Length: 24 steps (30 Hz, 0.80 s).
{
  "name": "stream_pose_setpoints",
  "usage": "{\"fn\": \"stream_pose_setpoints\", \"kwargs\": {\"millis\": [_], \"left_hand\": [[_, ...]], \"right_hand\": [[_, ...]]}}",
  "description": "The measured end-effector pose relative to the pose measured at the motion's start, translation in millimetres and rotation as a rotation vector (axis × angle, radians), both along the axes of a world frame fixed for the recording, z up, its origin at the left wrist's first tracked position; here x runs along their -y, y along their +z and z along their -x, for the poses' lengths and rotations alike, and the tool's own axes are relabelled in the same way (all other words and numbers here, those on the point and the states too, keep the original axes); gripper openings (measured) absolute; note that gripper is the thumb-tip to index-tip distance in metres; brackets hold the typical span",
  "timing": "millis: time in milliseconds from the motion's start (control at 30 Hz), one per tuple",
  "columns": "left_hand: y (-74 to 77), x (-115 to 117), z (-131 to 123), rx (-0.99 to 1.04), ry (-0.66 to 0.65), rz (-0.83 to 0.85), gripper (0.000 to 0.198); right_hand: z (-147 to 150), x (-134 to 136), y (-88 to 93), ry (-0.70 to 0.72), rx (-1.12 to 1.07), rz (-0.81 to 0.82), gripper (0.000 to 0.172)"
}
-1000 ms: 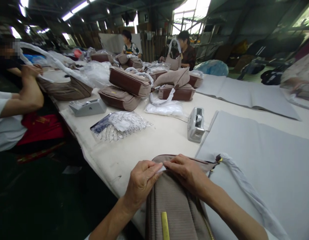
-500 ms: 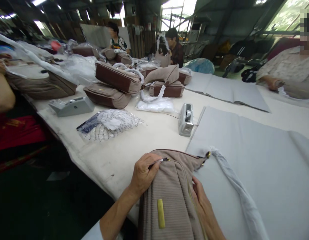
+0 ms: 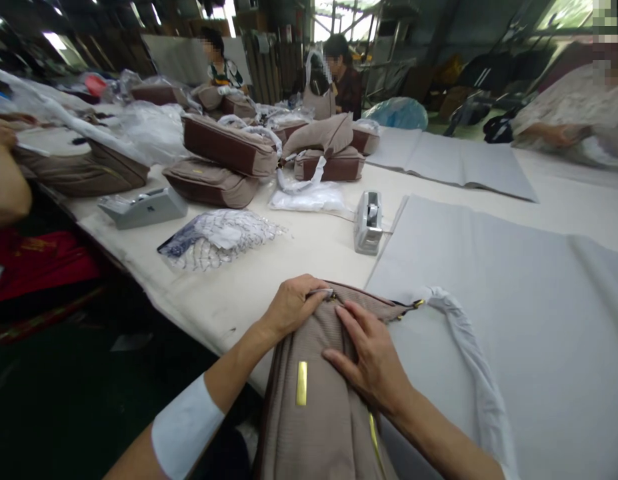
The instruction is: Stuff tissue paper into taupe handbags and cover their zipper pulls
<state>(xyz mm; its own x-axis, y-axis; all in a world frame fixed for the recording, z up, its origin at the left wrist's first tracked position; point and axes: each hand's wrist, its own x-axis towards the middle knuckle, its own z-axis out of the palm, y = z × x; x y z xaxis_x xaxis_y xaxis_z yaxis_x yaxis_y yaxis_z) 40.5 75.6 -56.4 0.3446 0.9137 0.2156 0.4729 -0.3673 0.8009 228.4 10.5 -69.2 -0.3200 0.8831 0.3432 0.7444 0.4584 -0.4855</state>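
A taupe ribbed handbag (image 3: 319,427) with a gold plate lies before me at the table's front edge. My left hand (image 3: 296,305) is closed at the bag's far end, pinching a wrapped zipper pull (image 3: 329,293). My right hand (image 3: 371,353) rests on the bag's upper side with fingers spread, its fingertips close to the zipper. From the bag's corner a strap wrapped in white (image 3: 471,353) curves off to the right and lies on grey sheets. The underside of the bag is out of sight.
Grey sheets (image 3: 529,293) lie to the right. Two tape dispensers (image 3: 369,223) and a plastic packet of tags (image 3: 221,237) stand ahead. Stacked handbags (image 3: 229,143) and plastic wrap fill the far table. Co-workers sit around; one person's arm (image 3: 6,177) is at the left.
My right hand has moved from the bag's right side up onto its top, near the zipper. My left hand keeps its pinch on the pull. The view has shifted slightly.
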Motion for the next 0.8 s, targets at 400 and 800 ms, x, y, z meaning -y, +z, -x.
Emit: {"fn": "stream_pose_setpoints", "kwargs": {"millis": [400,800], "left_hand": [[-0.2,2.2,1.0,0.071,-0.003,0.053,0.016],[-0.8,11.1,8.2,0.145,0.065,0.146,0.015]], "right_hand": [[34.2,51.5,12.4,0.730,0.274,-0.293,0.048],[6.5,-52.6,15.8,0.010,-0.081,0.269,0.019]]}}
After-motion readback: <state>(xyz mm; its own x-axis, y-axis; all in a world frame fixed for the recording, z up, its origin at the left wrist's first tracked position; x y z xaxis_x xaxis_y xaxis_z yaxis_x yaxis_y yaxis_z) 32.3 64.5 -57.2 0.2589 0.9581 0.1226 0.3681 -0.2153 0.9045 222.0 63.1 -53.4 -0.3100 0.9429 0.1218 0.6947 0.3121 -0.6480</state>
